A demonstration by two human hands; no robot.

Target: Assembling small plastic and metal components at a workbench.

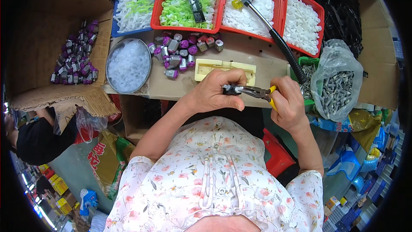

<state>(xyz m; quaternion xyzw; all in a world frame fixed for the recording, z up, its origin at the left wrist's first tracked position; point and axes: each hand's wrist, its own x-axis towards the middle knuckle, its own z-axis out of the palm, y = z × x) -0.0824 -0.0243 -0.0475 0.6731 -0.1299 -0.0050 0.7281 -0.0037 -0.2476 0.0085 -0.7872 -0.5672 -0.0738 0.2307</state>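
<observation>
My left hand (pixel 219 91) is closed around a small black part (pixel 230 89) with a whitish tip at its end. In my right hand (pixel 288 103) are yellow-handled pliers (pixel 256 92), their jaws at the tip of the black part. Just behind my left hand lies a cream plastic block (pixel 248 69) with a long recess, partly covered by that hand. Small silver motors with purple ends (pixel 174 56) lie in a loose pile left of the block. A hammer (pixel 274 34) with a black grip and a yellow-and-black head rests across the bins, its handle end right of the pliers.
Behind stand a blue bin (pixel 114 21) and red bins (pixel 223 0) of small white and green plastic parts. A round dish (pixel 149 66) of clear pieces is at left, beside a cardboard box (pixel 38 60) with more motors. At right are a green bin (pixel 310 102) and a bag of metal parts (pixel 339 90).
</observation>
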